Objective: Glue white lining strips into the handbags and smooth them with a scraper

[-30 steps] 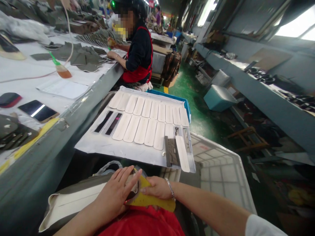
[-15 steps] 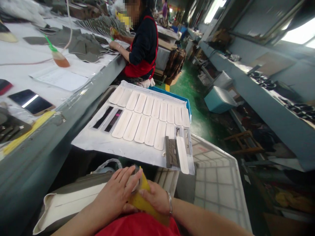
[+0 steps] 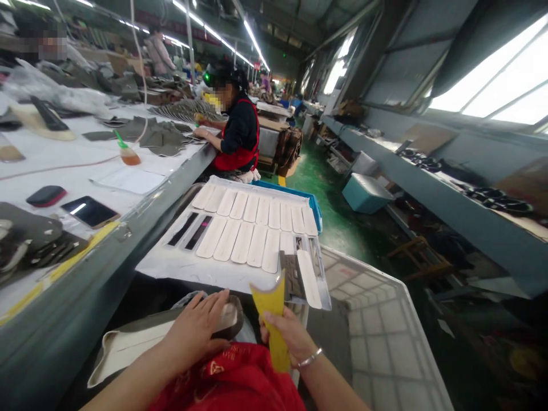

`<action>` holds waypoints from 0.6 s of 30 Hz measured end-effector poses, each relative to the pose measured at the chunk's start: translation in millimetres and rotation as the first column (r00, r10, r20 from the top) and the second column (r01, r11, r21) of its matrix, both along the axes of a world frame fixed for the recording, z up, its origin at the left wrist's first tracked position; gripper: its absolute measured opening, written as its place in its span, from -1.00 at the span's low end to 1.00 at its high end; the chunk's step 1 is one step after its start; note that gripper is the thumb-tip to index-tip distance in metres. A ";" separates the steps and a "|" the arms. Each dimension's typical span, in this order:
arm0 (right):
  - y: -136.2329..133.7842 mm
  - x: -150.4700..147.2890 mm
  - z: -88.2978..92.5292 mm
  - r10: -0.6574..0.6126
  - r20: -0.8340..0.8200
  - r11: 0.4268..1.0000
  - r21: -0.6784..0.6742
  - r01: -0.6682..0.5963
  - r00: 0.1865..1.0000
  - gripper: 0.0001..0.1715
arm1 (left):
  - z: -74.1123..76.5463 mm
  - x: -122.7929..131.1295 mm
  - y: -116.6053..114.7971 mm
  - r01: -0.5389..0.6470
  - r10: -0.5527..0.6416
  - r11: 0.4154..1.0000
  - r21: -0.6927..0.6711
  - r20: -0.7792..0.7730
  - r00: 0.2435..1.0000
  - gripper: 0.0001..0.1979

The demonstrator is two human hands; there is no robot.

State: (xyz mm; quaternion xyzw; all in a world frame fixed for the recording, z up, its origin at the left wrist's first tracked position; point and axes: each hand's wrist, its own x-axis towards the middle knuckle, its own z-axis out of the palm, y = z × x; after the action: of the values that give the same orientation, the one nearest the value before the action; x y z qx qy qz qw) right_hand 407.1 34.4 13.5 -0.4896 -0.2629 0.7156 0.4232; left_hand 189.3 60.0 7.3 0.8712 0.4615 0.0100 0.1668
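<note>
My right hand (image 3: 291, 337) grips a yellow curved strip (image 3: 272, 308) by its lower half; the strip stands upright above my lap, its concave end up. My left hand (image 3: 199, 328) lies with straight fingers on a dark grey piece (image 3: 236, 313) with a long white strip (image 3: 132, 348) on it. Part of that piece is hidden under my left hand and forearm. Beyond my hands, a board covered in white cloth (image 3: 171, 265) bears rows of white rounded strips (image 3: 244, 242). At its right corner are a dark grey piece (image 3: 291, 277) and a slanted white strip (image 3: 309, 279).
A long worktable (image 3: 72, 285) runs along my left, with a phone (image 3: 89, 211), a glue bottle (image 3: 128, 154) and grey cut pieces. A co-worker in a red apron (image 3: 235, 160) sits farther along it. On the right stands a white plastic crate (image 3: 385, 331).
My right hand has drawn the yellow strip rightward and up, away from my left hand, which stays on the grey piece. The camera view has tilted up.
</note>
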 end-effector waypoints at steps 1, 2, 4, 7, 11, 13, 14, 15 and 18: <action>3.8 -5.2 2.9 -0.121 -0.048 0.992 0.028 0.122 0.992 -0.64 | 1.5 -1.6 0.2 -0.023 0.023 1.000 -0.010 0.007 1.000 -0.21; 9.2 -13.4 4.5 -0.217 -0.084 0.974 0.048 0.222 0.972 -0.65 | 1.8 -3.0 0.4 -0.044 0.044 0.999 -0.012 0.023 0.999 -0.23; 22.7 -35.1 3.7 -0.338 -0.093 0.934 0.085 0.346 0.936 -0.66 | 0.1 -4.4 0.5 -0.079 0.079 0.997 0.003 0.064 0.995 -0.27; 42.1 -65.1 -5.3 -0.417 -0.032 0.890 0.187 0.415 0.908 -0.63 | -2.7 -2.6 0.2 -0.124 0.122 0.992 0.016 0.097 0.988 -0.32; 54.5 -80.1 -15.3 -0.435 -0.036 0.871 0.238 0.431 0.900 -0.59 | 1.2 3.2 2.0 -0.173 0.175 0.984 -0.032 0.084 0.981 -0.29; 58.0 -79.7 -15.8 -0.437 -0.038 0.869 0.240 0.433 0.899 -0.58 | 4.3 6.0 4.8 -0.189 0.194 0.980 -0.064 0.068 0.979 -0.28; 60.2 -79.0 -15.4 -0.439 -0.033 0.868 0.241 0.433 0.898 -0.58 | 5.5 7.2 6.8 -0.197 0.202 0.977 -0.079 0.058 0.978 -0.28; 62.8 -78.4 -15.2 -0.441 -0.023 0.868 0.244 0.433 0.897 -0.58 | 6.6 8.3 8.9 -0.203 0.208 0.975 -0.096 0.046 0.977 -0.27; 71.3 -78.2 -17.4 -0.440 0.029 0.874 0.242 0.420 0.898 -0.58 | 8.0 10.9 16.4 -0.196 0.199 0.969 -0.151 0.007 0.980 -0.26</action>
State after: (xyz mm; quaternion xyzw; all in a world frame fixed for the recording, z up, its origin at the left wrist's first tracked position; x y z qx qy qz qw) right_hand 328.9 105.7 -3.9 -0.5128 -0.2457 0.5474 0.6140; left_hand 200.3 76.3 15.4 0.8059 0.5434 0.0018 0.2349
